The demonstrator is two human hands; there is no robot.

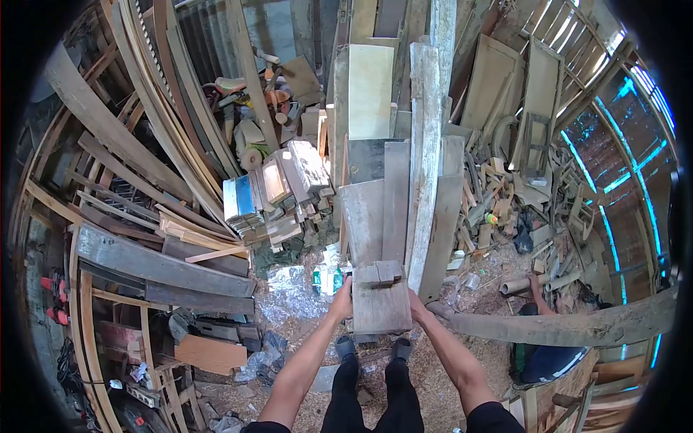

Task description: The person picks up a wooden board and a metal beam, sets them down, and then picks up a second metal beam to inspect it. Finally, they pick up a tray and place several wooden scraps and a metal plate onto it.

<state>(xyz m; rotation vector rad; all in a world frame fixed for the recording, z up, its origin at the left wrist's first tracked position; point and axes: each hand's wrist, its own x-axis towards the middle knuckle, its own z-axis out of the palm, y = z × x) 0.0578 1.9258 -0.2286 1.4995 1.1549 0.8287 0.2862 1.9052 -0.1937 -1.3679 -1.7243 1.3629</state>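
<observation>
While tall weathered wooden planks point(424, 151) are ranged ahead, a grey-brown rectangular wooden block point(381, 309) is gripped between the left hand point(343, 299) and right hand point(418, 308).

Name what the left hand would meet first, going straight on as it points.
Beyond the wooden piece that the left hand holds, probably the leaning grey board, though depth is unclear.
</observation>
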